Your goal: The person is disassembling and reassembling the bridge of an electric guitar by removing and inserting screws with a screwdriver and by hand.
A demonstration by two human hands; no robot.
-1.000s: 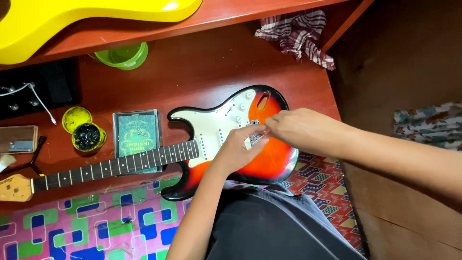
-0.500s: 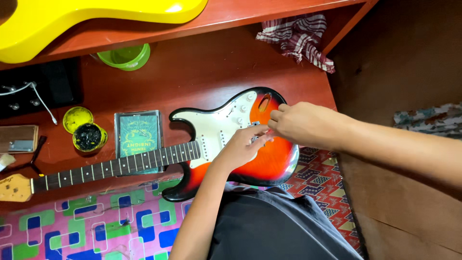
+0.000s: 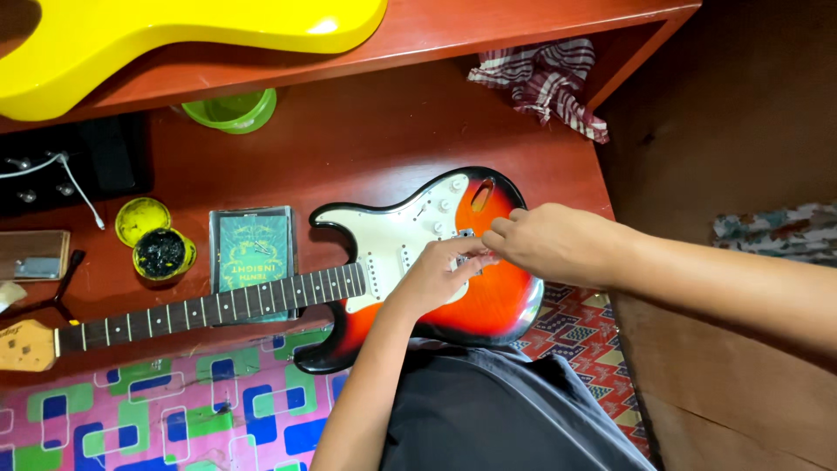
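A red sunburst electric guitar (image 3: 501, 301) with a white pickguard (image 3: 397, 244) lies flat across the red-brown desk (image 3: 366, 148). Its neck (image 3: 209, 305) points left. My left hand (image 3: 436, 275) rests on the body, its fingertips curled onto the metal bridge (image 3: 465, 237). My right hand (image 3: 554, 244) comes in from the right. Its thumb and fingers are pinched together at the same bridge, touching my left fingertips. The hands hide what lies between the fingers.
A yellow guitar body (image 3: 174, 35) lies on the upper shelf. On the desk are a green bowl (image 3: 231, 109), an open yellow tin (image 3: 161, 251), a green book (image 3: 253, 251) under the neck and a striped cloth (image 3: 545, 83). A patterned mat (image 3: 174, 410) lies below.
My right hand has shifted slightly over the bridge, its fingers now closer to my left fingertips. My left hand and the guitar stay in place.
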